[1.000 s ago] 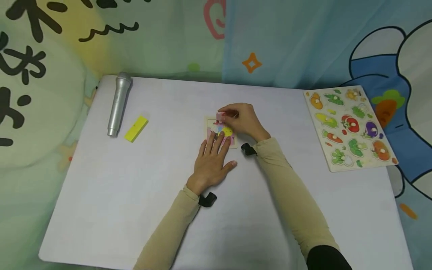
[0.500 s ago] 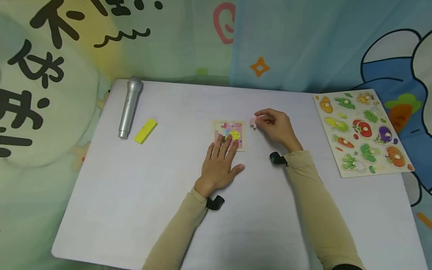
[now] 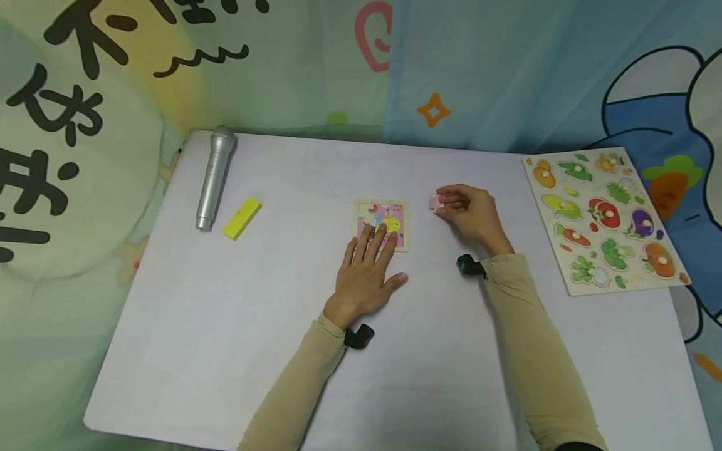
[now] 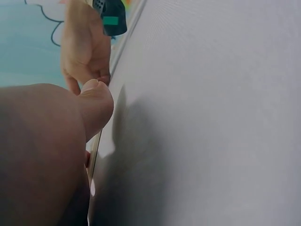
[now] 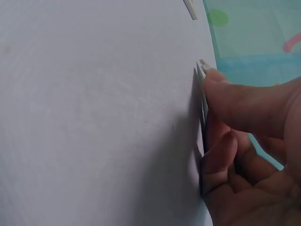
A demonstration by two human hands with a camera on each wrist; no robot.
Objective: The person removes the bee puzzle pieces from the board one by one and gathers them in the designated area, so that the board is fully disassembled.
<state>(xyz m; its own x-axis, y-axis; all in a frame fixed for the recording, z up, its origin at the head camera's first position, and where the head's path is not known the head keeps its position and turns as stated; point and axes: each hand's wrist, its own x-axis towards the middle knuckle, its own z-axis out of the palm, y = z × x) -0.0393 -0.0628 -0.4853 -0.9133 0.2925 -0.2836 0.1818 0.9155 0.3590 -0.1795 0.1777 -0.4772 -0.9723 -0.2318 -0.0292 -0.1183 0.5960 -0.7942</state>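
A smooth white table (image 3: 242,344) bears, at its far right, a cream rectangular board (image 3: 592,188) with colourful vegetable shapes. At far left lies a silver cylindrical microphone (image 3: 214,181). The left hand (image 3: 363,282) rests straight-fingered over the lower part of a cream-framed square picture puzzle (image 3: 389,213). A yellow rectangular block (image 3: 242,218) lies near the microphone. Right of the puzzle, the right hand (image 3: 474,213) pinches a small pink piece (image 3: 434,202).

The piece (image 3: 434,202) is pink, the cream-edged puzzle (image 3: 387,215) pink and yellow, the block (image 3: 242,218) yellow.
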